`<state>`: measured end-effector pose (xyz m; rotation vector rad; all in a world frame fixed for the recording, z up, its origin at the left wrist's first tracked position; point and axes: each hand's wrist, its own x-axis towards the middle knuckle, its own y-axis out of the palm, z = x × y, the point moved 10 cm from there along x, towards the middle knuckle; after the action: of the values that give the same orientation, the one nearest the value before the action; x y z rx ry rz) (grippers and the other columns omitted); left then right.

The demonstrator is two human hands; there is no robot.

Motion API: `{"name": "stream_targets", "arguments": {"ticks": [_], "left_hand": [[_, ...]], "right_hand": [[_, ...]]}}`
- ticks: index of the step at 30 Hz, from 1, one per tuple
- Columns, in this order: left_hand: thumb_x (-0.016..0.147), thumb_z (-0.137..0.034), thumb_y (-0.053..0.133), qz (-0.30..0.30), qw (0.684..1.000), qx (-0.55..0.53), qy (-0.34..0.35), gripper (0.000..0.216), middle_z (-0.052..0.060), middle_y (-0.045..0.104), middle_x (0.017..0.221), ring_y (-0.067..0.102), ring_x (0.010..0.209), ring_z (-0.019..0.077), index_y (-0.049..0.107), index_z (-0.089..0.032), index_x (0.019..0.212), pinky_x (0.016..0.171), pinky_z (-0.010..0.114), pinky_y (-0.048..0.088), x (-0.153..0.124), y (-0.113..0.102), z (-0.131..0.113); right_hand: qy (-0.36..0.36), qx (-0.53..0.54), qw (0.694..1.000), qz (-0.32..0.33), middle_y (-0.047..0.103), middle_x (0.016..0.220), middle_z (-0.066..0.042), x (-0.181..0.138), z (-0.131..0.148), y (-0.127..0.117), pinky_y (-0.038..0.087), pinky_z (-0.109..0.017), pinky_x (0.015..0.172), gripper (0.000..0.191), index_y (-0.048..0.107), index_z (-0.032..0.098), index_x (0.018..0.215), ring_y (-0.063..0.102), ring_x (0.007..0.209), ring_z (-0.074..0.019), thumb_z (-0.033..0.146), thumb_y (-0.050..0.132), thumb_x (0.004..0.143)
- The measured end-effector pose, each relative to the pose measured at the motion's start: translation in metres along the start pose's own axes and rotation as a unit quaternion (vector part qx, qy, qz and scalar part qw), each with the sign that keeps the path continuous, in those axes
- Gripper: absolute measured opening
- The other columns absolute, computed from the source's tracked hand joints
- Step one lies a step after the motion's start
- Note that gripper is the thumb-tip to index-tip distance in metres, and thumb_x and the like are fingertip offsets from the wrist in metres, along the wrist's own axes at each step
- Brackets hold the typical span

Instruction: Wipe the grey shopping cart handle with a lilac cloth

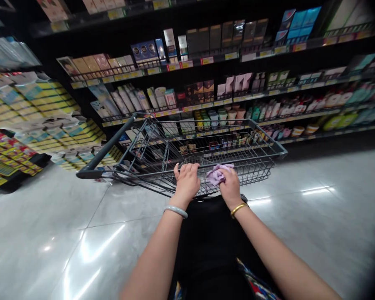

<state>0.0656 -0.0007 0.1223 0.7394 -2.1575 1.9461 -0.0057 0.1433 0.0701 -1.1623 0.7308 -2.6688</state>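
Observation:
A dark wire shopping cart point(268, 143) stands tilted in front of me on a shiny tiled floor. My left hand point(186, 181) is closed over the cart's near edge, fingers curled on the wire. Beside it, my right hand point(229, 187) is closed on a crumpled pale purple cloth point(217, 174) pressed against the same edge. A light bangle sits on my left wrist and a gold one on my right. The cart's dark handle bar point(108, 146) sticks out to the left. The basket looks bare inside.
Dark shelves point(206, 62) packed with boxed and bottled goods run across the back. Stacks of yellow and white packets point(43, 108) fill the display at the left. Glossy grey floor tiles point(315, 216) spread to the right and left of me.

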Motion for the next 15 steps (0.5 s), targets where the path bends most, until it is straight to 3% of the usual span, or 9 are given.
{"name": "stream_targets", "arguments": {"ticks": [2, 5, 8, 12, 15], "left_hand": [[0.078, -0.013, 0.051, -0.001, 1.0, 0.002, -0.008, 0.047, 0.007, 0.066, 0.117, 0.053, 0.121, 0.0257, 0.058, -0.025, 0.122, 0.122, 0.053, 0.01, 0.0, 0.0, 0.001], [0.078, -0.014, 0.052, 0.002, 1.0, 0.001, -0.015, 0.046, 0.007, 0.066, 0.116, 0.052, 0.121, 0.026, 0.057, -0.025, 0.122, 0.122, 0.053, 0.009, -0.001, -0.001, 0.001], [0.077, -0.014, 0.051, 0.01, 1.0, -0.007, -0.007, 0.049, 0.006, 0.065, 0.118, 0.052, 0.122, 0.0253, 0.057, -0.026, 0.124, 0.123, 0.053, 0.009, -0.001, -0.002, -0.001], [0.077, -0.014, 0.052, 0.006, 1.0, -0.012, 0.001, 0.05, 0.006, 0.066, 0.116, 0.053, 0.119, 0.0249, 0.058, -0.027, 0.125, 0.123, 0.052, 0.009, -0.004, -0.007, -0.002], [0.076, -0.014, 0.052, 0.005, 1.0, -0.019, -0.002, 0.051, 0.006, 0.065, 0.118, 0.053, 0.12, 0.0248, 0.057, -0.027, 0.126, 0.123, 0.052, 0.009, -0.007, -0.007, -0.002]], "right_hand": [[0.015, -0.013, 1.0, 0.011, 0.061, 0.122, -0.012, -0.003, 0.003, 0.004, 0.044, -0.047, 0.101, 0.048, 0.068, 0.019, 0.114, 0.051, 0.114, -0.0284, 0.004, 0.049, 0.073], [-0.04, -0.024, 0.996, 0.081, 0.059, 0.13, -0.012, -0.001, 0.022, 0.018, 0.042, -0.045, 0.105, 0.052, 0.066, 0.02, 0.12, 0.05, 0.118, -0.0279, 0.004, 0.048, 0.073], [-0.045, -0.044, 0.993, 0.104, 0.062, 0.126, -0.014, 0.002, 0.018, 0.016, 0.043, -0.046, 0.105, 0.054, 0.066, 0.019, 0.121, 0.052, 0.115, -0.0284, 0.004, 0.047, 0.073], [-0.038, -0.038, 0.996, 0.073, 0.061, 0.126, -0.012, -0.004, -0.007, -0.002, 0.042, -0.047, 0.105, 0.056, 0.065, 0.021, 0.121, 0.051, 0.117, -0.0284, 0.003, 0.047, 0.071], [0.015, 0.0, 1.0, -0.012, 0.063, 0.114, -0.01, -0.009, -0.039, -0.025, 0.047, -0.044, 0.098, 0.048, 0.066, 0.021, 0.106, 0.055, 0.109, -0.0263, 0.004, 0.044, 0.067]]}}
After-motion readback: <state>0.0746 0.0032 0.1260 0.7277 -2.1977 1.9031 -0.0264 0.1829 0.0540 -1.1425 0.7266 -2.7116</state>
